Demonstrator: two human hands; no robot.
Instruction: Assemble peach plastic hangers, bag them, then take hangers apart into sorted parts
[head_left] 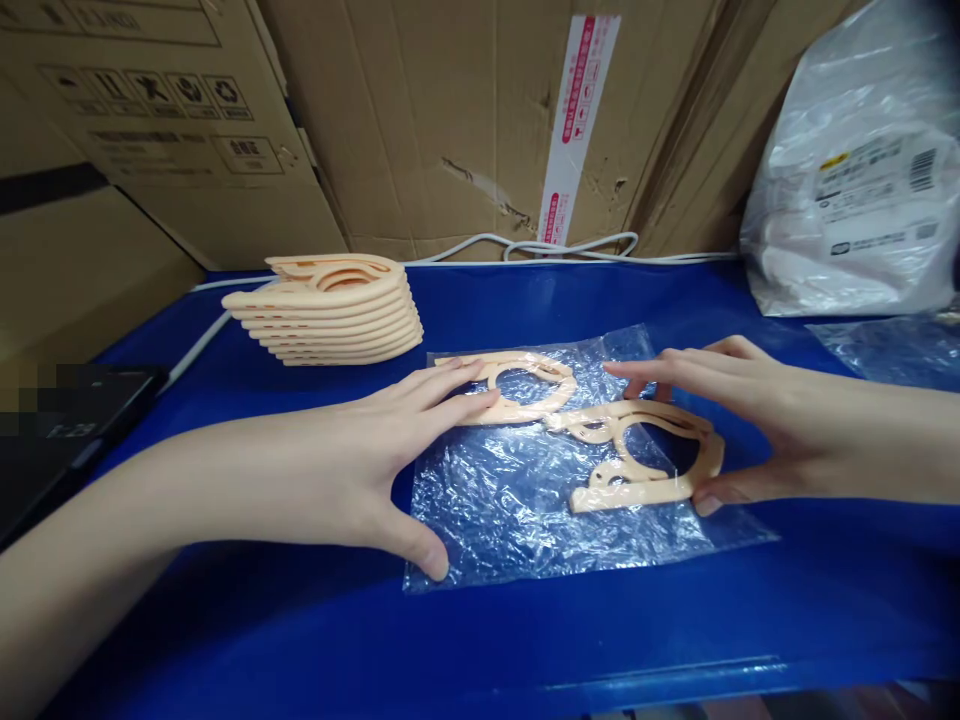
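A crinkled clear plastic bag (495, 510) lies flat, with two peach plastic folding hangers on or inside it; I cannot tell which. My left hand (360, 450) rests fingers apart over the bag's left side, its fingertips touching the left folding hanger (555, 400). Its thumb presses near the bag's lower left corner. On the other side, my right hand (772, 420) spans the end of the right folding hanger (645, 490). The thumb is at its lower edge and bent fingers are at its upper edge, while the index finger stretches out over the bag.
Behind my left hand stands a neat stack of folding hangers (337, 310) on the blue surface (525, 640). Cardboard boxes (420, 120) wall the back, with a white cable (480, 240) along their foot. A labelled plastic package (855, 200) is back right; a black device (75, 430) lies left.
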